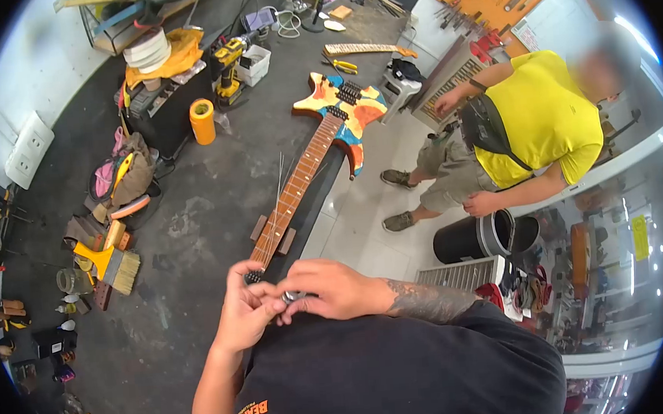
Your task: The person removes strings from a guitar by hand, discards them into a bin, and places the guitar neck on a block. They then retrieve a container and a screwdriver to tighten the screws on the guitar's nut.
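Observation:
A multicoloured electric guitar (344, 106) lies on the dark workbench (215, 192), its long wooden neck (299, 182) pointing toward me. Loose strings stick up from the neck. My left hand (245, 314) and my right hand (333, 288) meet at the near end of the neck. Together they pinch a small metal part (291, 296) between the fingertips. A wooden block (286, 241) supports the neck just beyond my hands.
A brush (112, 264), bags and small tools crowd the bench's left side. A yellow tape roll (202, 120) and a cordless drill (228, 68) stand farther back. A person in a yellow shirt (544, 115) stands at the right near a black bin (487, 236).

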A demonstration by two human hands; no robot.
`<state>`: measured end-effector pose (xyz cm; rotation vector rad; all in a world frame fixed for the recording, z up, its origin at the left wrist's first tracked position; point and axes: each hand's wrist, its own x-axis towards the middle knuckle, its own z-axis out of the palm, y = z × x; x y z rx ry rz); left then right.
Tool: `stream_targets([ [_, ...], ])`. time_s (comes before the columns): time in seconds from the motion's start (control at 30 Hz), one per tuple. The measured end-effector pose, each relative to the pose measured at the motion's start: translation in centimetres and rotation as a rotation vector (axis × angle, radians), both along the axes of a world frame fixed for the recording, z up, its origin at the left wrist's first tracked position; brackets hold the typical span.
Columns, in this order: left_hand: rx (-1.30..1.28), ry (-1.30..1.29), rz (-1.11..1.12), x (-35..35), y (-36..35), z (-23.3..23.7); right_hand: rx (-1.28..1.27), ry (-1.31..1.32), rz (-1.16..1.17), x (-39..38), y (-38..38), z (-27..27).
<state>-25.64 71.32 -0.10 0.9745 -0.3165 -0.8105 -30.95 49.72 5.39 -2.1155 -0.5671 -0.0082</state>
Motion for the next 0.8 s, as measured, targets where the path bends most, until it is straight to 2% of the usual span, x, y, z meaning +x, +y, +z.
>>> stream_targets([
  [0.07,0.115,-0.066,-0.133,-0.5,-0.2,0.8,-0.026,-0.112,0.021,0.0,-1.5,0.2],
  [0.17,0.516,-0.298,-0.113,-2.3,-2.4,2.3,0.116,0.034,-0.195,-0.1,-5.1,1.5],
  [0.23,0.658,-0.486,0.009,-3.7,-4.3,2.4,0.093,0.004,-0.194,0.0,-8.4,1.0],
  [0.3,0.753,-0.461,0.036,-4.9,-6.3,2.4,0.082,0.046,-0.172,-0.6,-11.2,0.5],
  [0.57,0.853,-0.394,0.013,-6.9,-12.7,0.9,0.324,0.324,-0.207,-3.6,-19.7,-5.1],
  [0.73,0.950,-0.346,0.025,-7.4,-14.9,-0.1,0.431,0.344,-0.293,-4.3,-22.5,-5.8],
  [0.8,0.907,-0.314,0.041,-7.5,-15.2,-0.4,0.501,0.335,-0.292,-3.7,-22.8,-6.3],
])
